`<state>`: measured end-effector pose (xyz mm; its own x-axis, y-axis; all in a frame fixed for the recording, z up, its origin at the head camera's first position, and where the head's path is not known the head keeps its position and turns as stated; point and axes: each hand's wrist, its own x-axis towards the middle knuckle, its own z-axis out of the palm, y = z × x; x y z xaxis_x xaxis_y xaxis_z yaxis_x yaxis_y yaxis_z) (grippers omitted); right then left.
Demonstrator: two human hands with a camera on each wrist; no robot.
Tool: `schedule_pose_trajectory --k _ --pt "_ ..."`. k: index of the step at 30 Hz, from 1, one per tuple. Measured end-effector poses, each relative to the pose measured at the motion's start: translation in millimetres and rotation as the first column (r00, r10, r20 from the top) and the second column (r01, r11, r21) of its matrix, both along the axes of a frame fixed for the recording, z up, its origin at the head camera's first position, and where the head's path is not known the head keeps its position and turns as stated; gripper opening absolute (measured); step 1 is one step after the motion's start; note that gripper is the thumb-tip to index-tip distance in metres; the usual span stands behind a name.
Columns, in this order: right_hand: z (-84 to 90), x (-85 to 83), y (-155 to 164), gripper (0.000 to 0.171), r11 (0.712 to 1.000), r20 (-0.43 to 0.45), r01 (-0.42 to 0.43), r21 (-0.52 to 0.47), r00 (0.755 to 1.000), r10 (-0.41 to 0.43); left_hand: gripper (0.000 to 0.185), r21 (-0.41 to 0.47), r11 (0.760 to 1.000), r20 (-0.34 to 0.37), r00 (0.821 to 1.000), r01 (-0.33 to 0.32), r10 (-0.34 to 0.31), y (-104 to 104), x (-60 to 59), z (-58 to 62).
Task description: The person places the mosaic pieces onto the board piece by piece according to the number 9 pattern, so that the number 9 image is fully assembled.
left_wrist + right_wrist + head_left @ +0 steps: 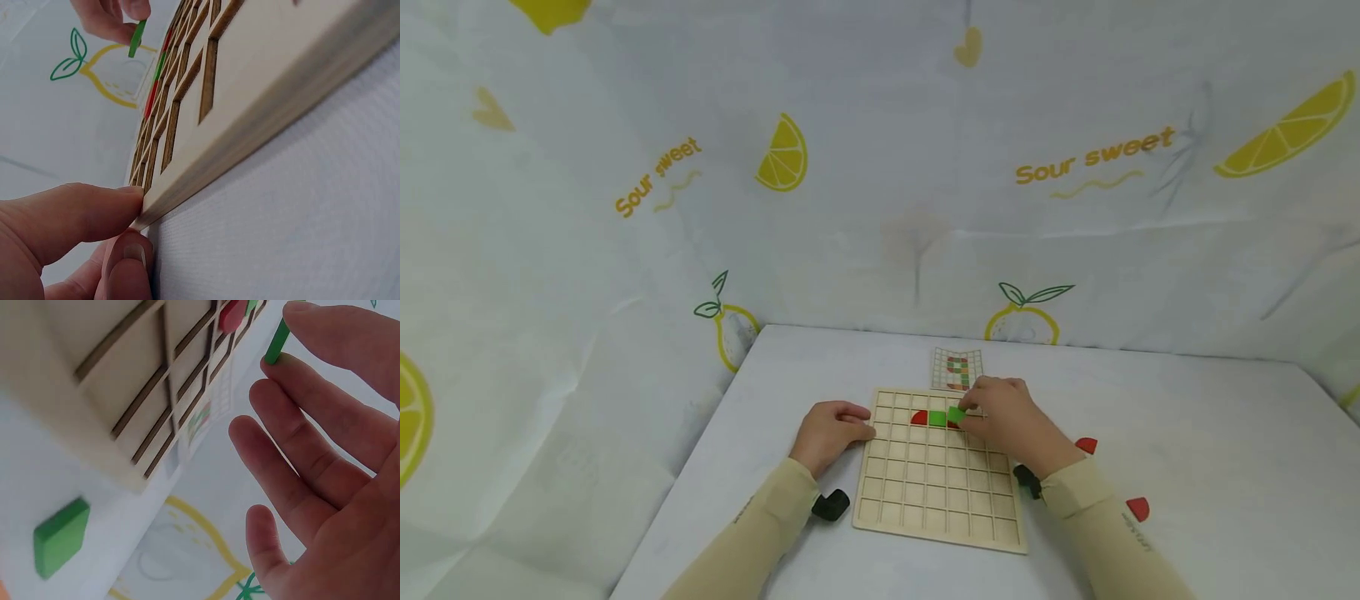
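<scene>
A wooden grid board (925, 475) lies on the white table, and my left hand (831, 435) holds its left edge between thumb and fingers. Between the thumb and index finger of my right hand (1011, 421) is a green square tile (956, 414), pinched and tilted above the board's upper rows; the right wrist view shows this tile (277, 342) edge-on. The other right fingers are loosely extended. In one upper row sit a red quarter-round tile (919, 417), a green square tile (937, 418) and another red tile (952, 425), partly covered by the held one.
Behind the board lies a pattern card (957, 358) with a printed grid. Two loose red quarter-round tiles, one nearer the board (1086, 445) and one farther right (1138, 508), lie beside my right arm. The right wrist view shows a loose green tile (61, 537) beside the board.
</scene>
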<state>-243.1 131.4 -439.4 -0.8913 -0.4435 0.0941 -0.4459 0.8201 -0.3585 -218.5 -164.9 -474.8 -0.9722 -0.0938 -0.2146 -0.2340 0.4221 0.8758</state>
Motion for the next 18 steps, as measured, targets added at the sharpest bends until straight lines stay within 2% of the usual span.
schedule_pose_trajectory --k 10,18 --pt "-3.9 8.5 -29.8 0.013 0.993 -0.053 -0.117 0.016 0.992 0.118 0.025 -0.023 1.000 -0.014 1.000 -0.002 0.001 -0.1 1.6 2.4" --pt "-5.9 11.1 -45.3 0.010 0.990 -0.064 -0.132 0.042 0.989 0.135 0.027 -0.020 1.000 -0.004 1.000 0.005 -0.005 -1.0 2.9 3.0"
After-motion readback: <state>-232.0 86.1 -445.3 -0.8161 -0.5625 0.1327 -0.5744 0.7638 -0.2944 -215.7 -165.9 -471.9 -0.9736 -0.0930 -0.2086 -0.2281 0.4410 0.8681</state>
